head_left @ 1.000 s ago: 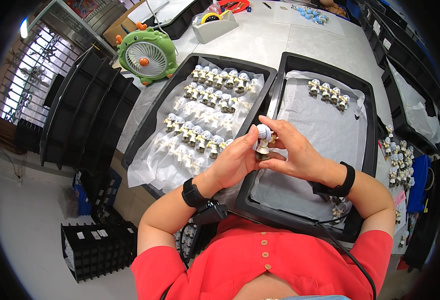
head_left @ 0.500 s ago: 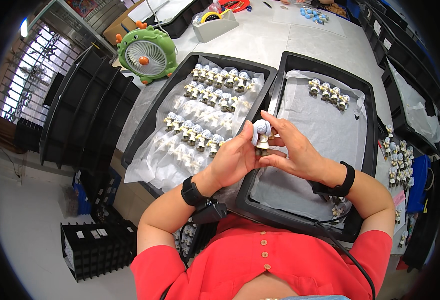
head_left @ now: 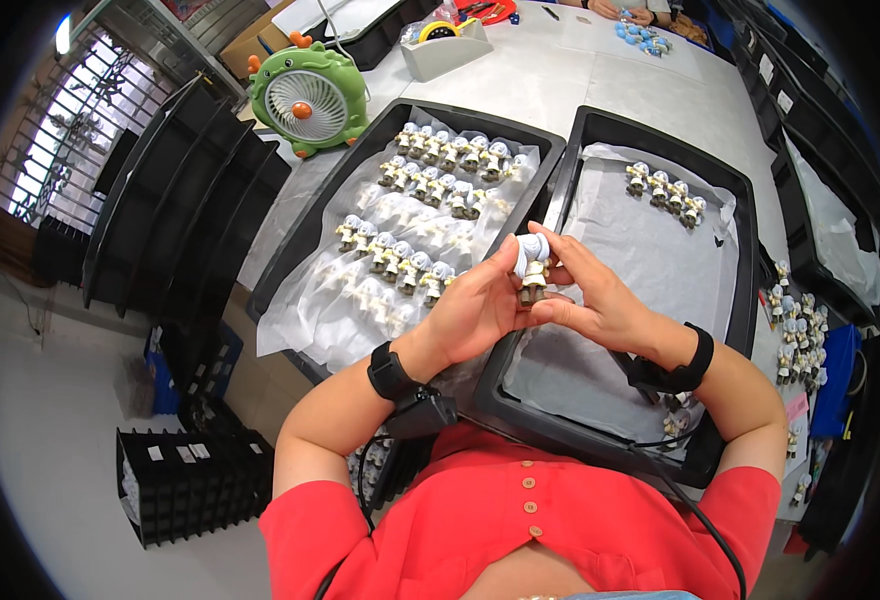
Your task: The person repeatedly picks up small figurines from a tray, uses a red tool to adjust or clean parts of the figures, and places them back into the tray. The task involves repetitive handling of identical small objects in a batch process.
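A small figurine with pale hair, a white-and-gold outfit and a dark base is held upright between my two hands. My left hand grips it from the left side, thumb near its head. On its right, my right hand has fingers around its head and lower part. Below my hands the rims of two black trays meet. The left tray holds several rows of like figurines on thin white sheeting. In the right tray, lined with white paper, a short row of figurines stands at the far end.
A green animal-shaped fan and a tape dispenser stand beyond the left tray. More figurines lie at the right. Black trays are stacked at left. Across the table, another person's hands are near blue pieces.
The figurine has turned in my fingers, showing more of its front and dark base. My hands stay nearly in place, and the whole view has shifted slightly.
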{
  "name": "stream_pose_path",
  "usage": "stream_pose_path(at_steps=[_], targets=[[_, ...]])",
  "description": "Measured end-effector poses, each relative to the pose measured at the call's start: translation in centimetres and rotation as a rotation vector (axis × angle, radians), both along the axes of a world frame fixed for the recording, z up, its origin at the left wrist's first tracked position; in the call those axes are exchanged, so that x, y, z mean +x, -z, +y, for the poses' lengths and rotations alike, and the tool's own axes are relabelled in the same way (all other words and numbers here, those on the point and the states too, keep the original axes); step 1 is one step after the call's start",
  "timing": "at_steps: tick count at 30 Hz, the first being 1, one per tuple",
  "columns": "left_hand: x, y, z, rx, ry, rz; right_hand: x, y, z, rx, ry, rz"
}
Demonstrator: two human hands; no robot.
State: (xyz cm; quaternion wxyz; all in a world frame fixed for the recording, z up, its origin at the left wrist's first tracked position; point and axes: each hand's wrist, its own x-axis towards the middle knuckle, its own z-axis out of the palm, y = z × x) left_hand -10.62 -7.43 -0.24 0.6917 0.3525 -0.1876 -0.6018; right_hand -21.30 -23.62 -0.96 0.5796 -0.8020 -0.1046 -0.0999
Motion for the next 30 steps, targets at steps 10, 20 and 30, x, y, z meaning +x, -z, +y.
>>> stream_pose_path(at_steps=[10, 20, 30], targets=[[0.6, -0.7, 0.3, -0.035, -0.118, -0.172, 0.2, -0.4, 0.0, -0.200, 0.096, -0.108], [6.5, -4.3, 12.0, 0.795, -0.052, -1.464, -0.5, -1.8, 0.8, -0.357, 0.095, -0.227], [8.7, 1.1, 17.7, 1.084, 0.240, -1.500, -0.7, -2.1, 0.9, -0.341, 0.077, -0.176]])
